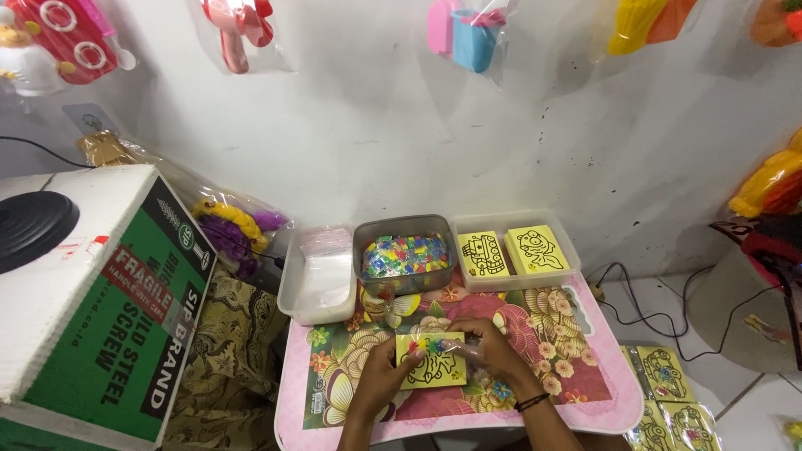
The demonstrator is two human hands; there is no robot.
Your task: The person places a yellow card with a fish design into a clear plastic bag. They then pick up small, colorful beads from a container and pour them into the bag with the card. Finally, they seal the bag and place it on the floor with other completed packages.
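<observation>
Matt yellow paper card (432, 365) on glossy floral plastic tabletop (576, 367)

Green-and-white carton (109, 309) with red label (142, 288) at left; bagged yellow cards (668, 392) bottom right.

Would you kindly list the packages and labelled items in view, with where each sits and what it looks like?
Cardboard box: far left, green and white with a red sticker.
Yellow card: held in both hands, left hand and right hand; black line drawing.
Card stacks: clear tray at the table's back right, yellow.
Wrapped card packs: floor, lower right.
Bagged toys: hanging on the wall.
</observation>
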